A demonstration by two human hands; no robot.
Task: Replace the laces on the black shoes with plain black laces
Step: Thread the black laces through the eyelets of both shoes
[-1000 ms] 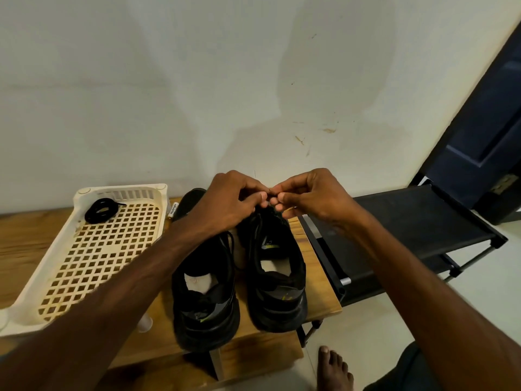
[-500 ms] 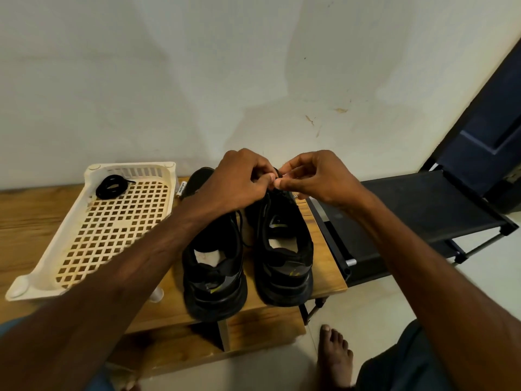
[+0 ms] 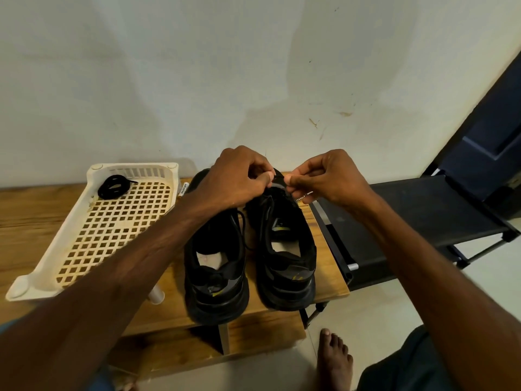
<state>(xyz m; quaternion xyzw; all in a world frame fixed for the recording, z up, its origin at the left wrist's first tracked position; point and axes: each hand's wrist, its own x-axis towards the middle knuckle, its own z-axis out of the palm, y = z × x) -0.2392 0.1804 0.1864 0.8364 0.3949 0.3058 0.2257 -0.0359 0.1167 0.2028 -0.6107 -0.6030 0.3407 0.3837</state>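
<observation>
Left hand (image 3: 239,176) pinches the far shoe (image 3: 284,249) steady so right hand (image 3: 329,176), pinching its speckled lace (image 3: 303,196), can unthread it (black lace (image 3: 114,187) waits at ten o'clock).

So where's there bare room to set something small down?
The cream basket's floor holds only a coiled black lace in its far corner; the bench left of it and the black rack on the right are bare. The shoes, left hand and right hand crowd the bench's right end.

A pale, stained wall (image 3: 197,80) rises behind the wooden worktop (image 3: 33,221). To its right, a low black rack (image 3: 439,210) stands on the light floor (image 3: 375,309), with a dark door (image 3: 490,136) beyond.
</observation>
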